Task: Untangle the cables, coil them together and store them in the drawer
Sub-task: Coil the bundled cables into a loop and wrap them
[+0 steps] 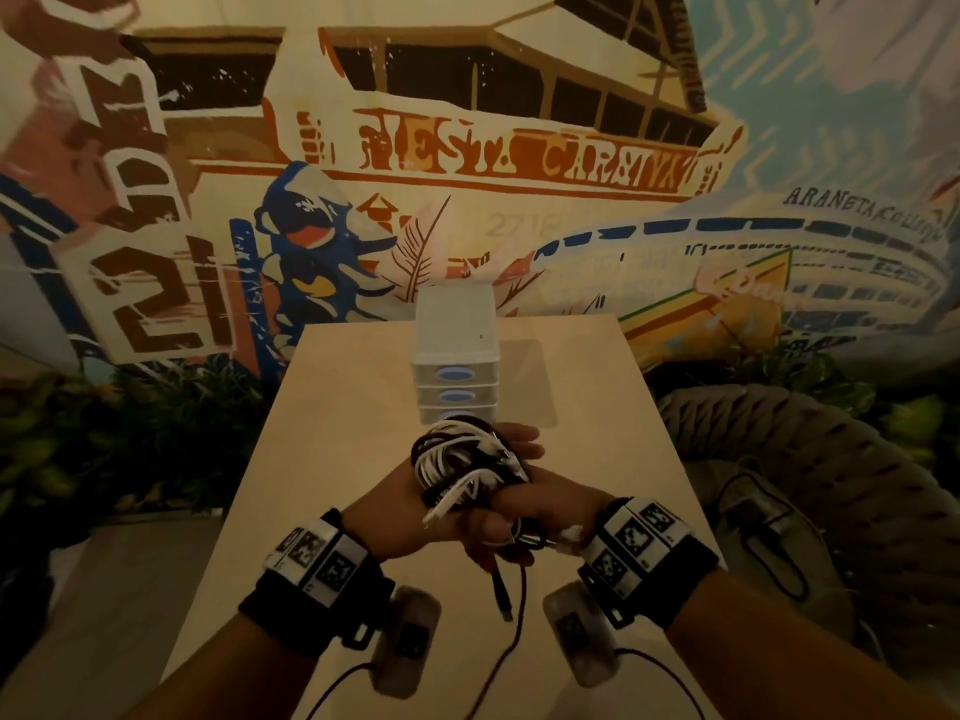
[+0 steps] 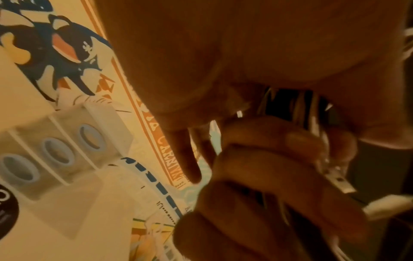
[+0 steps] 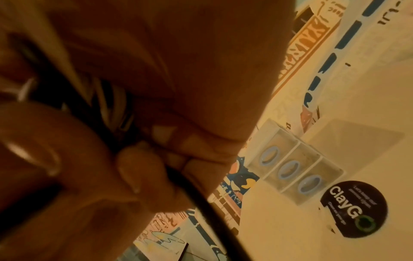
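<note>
A bundle of black and white cables [image 1: 465, 467] is held above the middle of the wooden table [image 1: 332, 459]. My left hand [image 1: 395, 504] grips the bundle from the left, its fingers curled round the coil [image 2: 279, 159]. My right hand [image 1: 524, 504] clasps it from the right and pinches a black cable [image 3: 196, 199]. A loose black cable end with a plug [image 1: 503, 595] hangs down below the hands. A white three-drawer unit [image 1: 456, 356] with blue oval handles stands at the far end of the table; its drawers look shut [image 3: 295, 167].
A round black sticker [image 3: 353, 208] lies on the table in front of the drawer unit. A painted mural wall [image 1: 467, 163] rises behind the table. Green plants [image 1: 104, 433] line the floor on the left, and a woven seat [image 1: 810, 459] stands to the right.
</note>
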Tool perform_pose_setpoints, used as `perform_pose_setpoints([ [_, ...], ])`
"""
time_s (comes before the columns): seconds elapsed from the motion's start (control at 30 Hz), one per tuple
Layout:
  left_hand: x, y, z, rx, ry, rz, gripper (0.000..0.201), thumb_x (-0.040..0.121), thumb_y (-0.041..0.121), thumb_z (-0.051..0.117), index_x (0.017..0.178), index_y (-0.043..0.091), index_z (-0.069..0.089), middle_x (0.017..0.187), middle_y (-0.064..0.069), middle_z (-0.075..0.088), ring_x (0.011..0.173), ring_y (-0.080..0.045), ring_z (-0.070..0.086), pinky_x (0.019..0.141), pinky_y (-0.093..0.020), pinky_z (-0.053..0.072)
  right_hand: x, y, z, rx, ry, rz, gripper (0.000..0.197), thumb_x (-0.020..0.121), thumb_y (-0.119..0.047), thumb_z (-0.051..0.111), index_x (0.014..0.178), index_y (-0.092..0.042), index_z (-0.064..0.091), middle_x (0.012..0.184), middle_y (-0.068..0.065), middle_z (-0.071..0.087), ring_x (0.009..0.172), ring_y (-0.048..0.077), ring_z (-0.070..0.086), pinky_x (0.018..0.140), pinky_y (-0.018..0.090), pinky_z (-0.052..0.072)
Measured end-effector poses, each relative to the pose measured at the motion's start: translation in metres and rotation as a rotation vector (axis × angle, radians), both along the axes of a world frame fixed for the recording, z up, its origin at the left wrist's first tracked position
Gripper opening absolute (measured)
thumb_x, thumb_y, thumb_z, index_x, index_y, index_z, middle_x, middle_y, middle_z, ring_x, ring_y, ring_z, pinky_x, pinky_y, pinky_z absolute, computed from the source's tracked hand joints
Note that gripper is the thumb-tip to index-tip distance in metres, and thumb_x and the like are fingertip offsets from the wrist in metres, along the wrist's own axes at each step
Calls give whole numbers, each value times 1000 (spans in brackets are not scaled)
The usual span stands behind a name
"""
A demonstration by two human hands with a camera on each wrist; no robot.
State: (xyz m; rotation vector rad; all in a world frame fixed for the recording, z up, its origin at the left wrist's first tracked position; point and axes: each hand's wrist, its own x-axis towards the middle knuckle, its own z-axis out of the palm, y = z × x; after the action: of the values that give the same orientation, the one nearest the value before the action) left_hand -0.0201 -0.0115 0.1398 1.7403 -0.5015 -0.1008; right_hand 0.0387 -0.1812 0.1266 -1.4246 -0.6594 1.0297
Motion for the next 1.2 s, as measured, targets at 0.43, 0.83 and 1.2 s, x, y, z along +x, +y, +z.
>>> perform_pose_setpoints([
  [0.43, 4, 27, -17, 139, -11, 334, 17, 86, 41, 63, 100, 30, 65, 100, 10, 67, 99, -3, 64, 92, -23, 51, 7, -1, -11, -488, -376, 186, 33, 99, -49, 57, 103, -19, 69, 77, 1, 66, 60, 14, 54, 63, 28, 49],
  [0.83, 7, 4, -35, 844, -220, 227, 31, 83, 13, 71, 108, 20, 56, 106, 3, 56, 94, -20, 54, 81, -31, 47, 7, -4, -24, -569, -222, -61, 23, 94, 5, 43, 89, -8, 62, 67, 3, 53, 53, 16, 45, 61, 33, 44],
  [1.2, 9, 2, -43, 1085, -122, 199, 42, 88, 21, 64, 126, 23, 47, 118, 1, 62, 99, -21, 57, 82, -36, 52, 5, -11, -10, -525, 5, -189, 34, 105, -33, 37, 101, -13, 63, 106, 9, 64, 77, 22, 58, 58, 31, 49],
])
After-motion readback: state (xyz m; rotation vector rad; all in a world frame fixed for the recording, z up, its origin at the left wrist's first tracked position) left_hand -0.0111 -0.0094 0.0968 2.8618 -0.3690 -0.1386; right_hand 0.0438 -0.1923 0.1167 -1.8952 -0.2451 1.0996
